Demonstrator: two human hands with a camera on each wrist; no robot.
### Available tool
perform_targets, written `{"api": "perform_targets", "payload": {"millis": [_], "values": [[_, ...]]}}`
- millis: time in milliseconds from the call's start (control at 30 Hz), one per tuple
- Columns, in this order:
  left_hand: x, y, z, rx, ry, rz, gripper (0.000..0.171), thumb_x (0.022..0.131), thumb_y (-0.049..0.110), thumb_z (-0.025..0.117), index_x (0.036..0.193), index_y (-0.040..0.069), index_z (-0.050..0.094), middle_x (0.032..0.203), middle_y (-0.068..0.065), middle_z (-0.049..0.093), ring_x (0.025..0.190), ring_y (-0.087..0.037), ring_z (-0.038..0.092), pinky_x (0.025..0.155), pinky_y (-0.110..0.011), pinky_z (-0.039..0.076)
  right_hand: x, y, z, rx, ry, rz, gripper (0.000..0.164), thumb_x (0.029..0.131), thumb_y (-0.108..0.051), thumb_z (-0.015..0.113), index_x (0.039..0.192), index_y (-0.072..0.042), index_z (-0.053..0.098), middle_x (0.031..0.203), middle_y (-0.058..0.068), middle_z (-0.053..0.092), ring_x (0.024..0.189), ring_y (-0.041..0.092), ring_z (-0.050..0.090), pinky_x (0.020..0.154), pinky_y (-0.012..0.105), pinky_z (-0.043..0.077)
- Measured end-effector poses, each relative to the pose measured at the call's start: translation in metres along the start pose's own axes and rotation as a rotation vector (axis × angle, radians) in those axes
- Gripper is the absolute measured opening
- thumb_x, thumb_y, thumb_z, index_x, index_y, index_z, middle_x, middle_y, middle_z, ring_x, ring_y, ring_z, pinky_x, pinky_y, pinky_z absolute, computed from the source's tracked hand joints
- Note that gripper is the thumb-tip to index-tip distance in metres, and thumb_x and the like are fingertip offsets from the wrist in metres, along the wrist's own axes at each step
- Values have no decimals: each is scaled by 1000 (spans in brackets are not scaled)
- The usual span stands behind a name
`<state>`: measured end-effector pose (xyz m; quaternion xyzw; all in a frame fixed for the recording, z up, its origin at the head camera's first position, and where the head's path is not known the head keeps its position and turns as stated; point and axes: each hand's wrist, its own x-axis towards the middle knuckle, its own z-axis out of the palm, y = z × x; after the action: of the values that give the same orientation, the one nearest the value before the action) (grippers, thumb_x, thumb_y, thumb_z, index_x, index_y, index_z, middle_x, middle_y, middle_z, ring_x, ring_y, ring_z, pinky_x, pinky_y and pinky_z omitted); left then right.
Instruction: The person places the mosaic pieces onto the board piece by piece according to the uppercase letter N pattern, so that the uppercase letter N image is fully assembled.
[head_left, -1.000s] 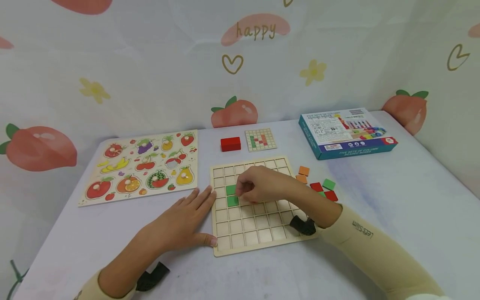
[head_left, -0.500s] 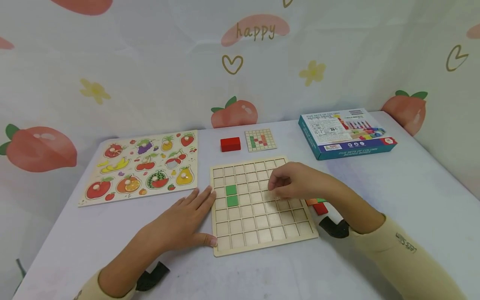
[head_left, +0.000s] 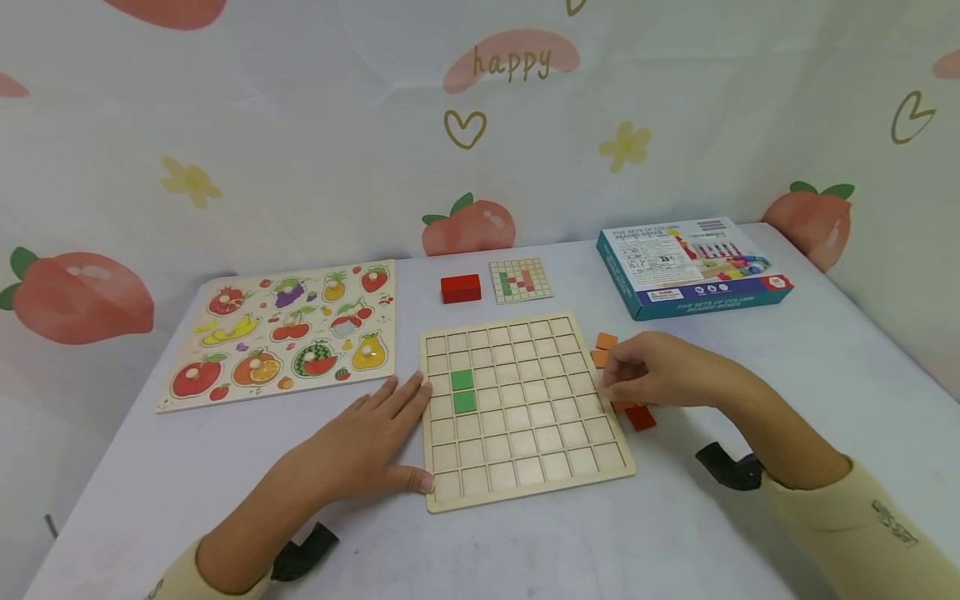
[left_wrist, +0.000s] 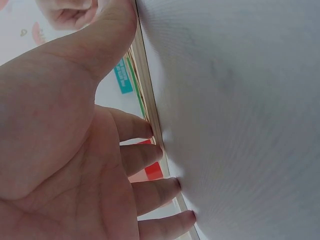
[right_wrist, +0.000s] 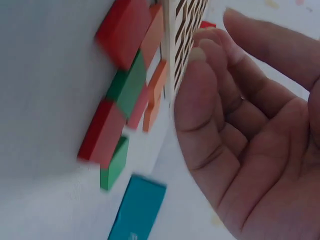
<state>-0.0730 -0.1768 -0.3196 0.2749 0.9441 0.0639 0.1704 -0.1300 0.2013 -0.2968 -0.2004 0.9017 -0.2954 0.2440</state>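
Observation:
A wooden grid board [head_left: 525,450] lies flat in the middle of the table, with two green square tiles [head_left: 465,402] set in cells at its left. My left hand [head_left: 360,454] rests beside it, fingers spread and fairly straight, fingertips and thumb at the board's left edge. Over the board's right edge is my right hand [head_left: 663,371], fingers loosely bent; the right wrist view shows the thumb apart from them and nothing held. Close by are loose tiles: orange [head_left: 607,341], red [right_wrist: 125,32] and green [right_wrist: 129,87]. The hand partly hides them in the head view.
Behind the board stand a red block [head_left: 461,289] and a small card with a coloured grid pattern [head_left: 521,280]. A fruit knob puzzle [head_left: 360,312] lies at the left. At the back right is a printed teal box [head_left: 693,267]. A patterned cloth [head_left: 337,125] hangs behind the table.
My right hand has moved from the green tiles rightward across the board to the loose tiles, uncovering both green tiles. The left hand has stayed in place.

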Motion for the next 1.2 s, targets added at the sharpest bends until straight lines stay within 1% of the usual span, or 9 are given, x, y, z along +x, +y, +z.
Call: {"api": "perform_targets", "payload": {"millis": [200,267,367,500,633,833,900,1067,1200], "values": [[0,0,1,-2,2,-1,110,82,71,65,159,3,24,165,-16,18,148,-45,18,112,-62,26,-9,13,-3,-130,-56,100,17,83,-20,83,83,-15,67,72,-1,57,75,17,54,62,31,48],[0,-1,1,-1,4,2,111,81,72,65,159,4,24,165,-16,18,147,-45,19,112,-63,27,-10,17,-2,-164,-64,128,21,80,-21,85,82,-15,66,73,0,57,76,17,53,63,31,48],[0,-1,1,1,3,1,110,82,71,64,159,4,24,165,-15,18,148,-45,18,112,-63,26,-10,23,-1,-201,-53,145,25,78,-23,87,82,-14,64,72,0,55,76,17,53,62,31,49],[0,-1,1,2,1,-2,109,82,70,66,159,3,24,165,-15,18,148,-45,18,112,-62,26,-6,26,1,-216,-32,150,27,78,-26,87,81,-14,63,72,1,55,75,17,53,61,31,49],[0,-1,1,3,0,-2,109,83,70,65,159,3,24,165,-15,18,148,-45,17,113,-62,25,-4,26,3,-231,-6,149,26,81,-29,85,78,-14,63,70,0,54,74,16,53,60,30,46],[0,-1,2,4,4,-3,110,82,71,64,159,3,24,165,-15,17,148,-44,17,113,-62,26,-2,25,2,-258,43,116,28,86,-33,80,75,-14,62,68,-1,52,73,16,51,59,30,41],[0,-1,2,4,2,-2,110,82,71,64,159,3,24,165,-15,17,148,-44,17,113,-62,26,-3,26,1,-266,58,118,28,85,-33,81,77,-14,63,69,-1,52,74,17,51,60,30,42],[0,-1,2,7,0,-5,110,82,72,63,159,4,24,165,-15,17,148,-44,17,113,-62,25,-4,27,-4,-243,96,174,25,81,-27,85,88,-12,67,73,1,57,76,19,54,62,30,49],[1,-1,2,13,1,-7,110,81,72,64,159,4,24,165,-15,18,148,-44,18,113,-62,26,-2,29,-5,-230,95,188,25,80,-24,86,92,-8,70,73,2,57,76,19,54,62,31,50]]}}
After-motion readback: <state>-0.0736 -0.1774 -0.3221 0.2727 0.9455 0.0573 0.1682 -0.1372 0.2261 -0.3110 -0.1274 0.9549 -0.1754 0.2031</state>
